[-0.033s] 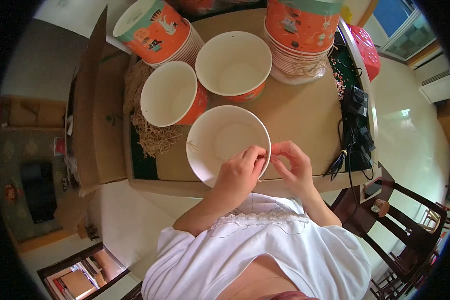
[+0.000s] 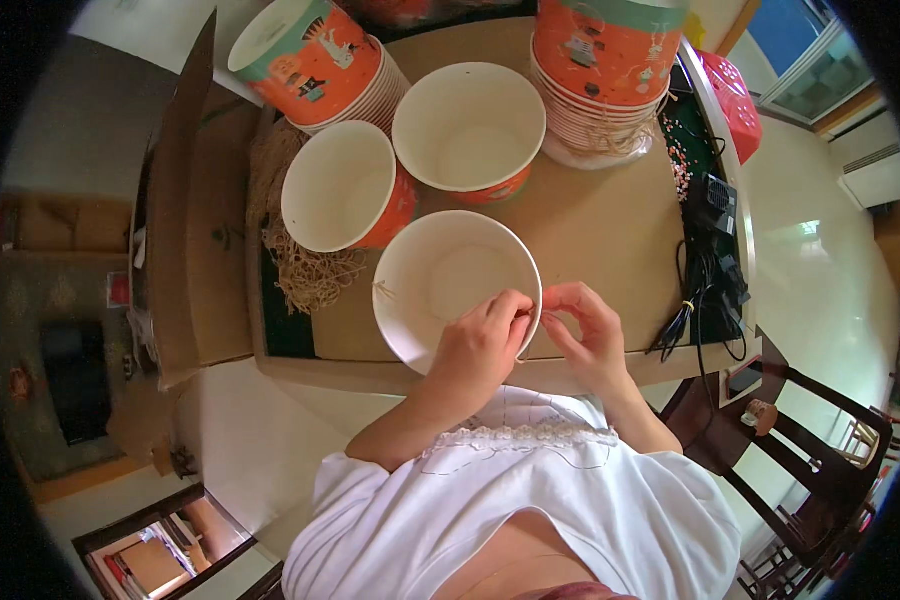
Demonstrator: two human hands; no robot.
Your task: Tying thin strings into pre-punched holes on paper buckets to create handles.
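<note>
A white-lined paper bucket [image 2: 460, 255] sits tilted near the front edge of the table, its mouth facing me. My left hand [image 2: 482, 338] reaches over the near side of the opening, fingers pinched at the right rim from inside. Just outside that rim, my right hand [image 2: 588, 328] is closed in a pinch, thumb against forefinger, its tips almost meeting the left ones. What lies between the fingertips is too small to make out. A short knotted end of brown twine [image 2: 383, 290] pokes through the bucket's left wall.
Two more open paper buckets [image 2: 468, 125] [image 2: 338, 187] stand beyond. Orange bucket stacks [image 2: 320, 75] [image 2: 605, 60] rise at the far left and far right. Brown twine [image 2: 315, 265] lies left, beside a cardboard box [image 2: 205, 270]. Black adapters with cables [image 2: 715, 285] occupy the right edge.
</note>
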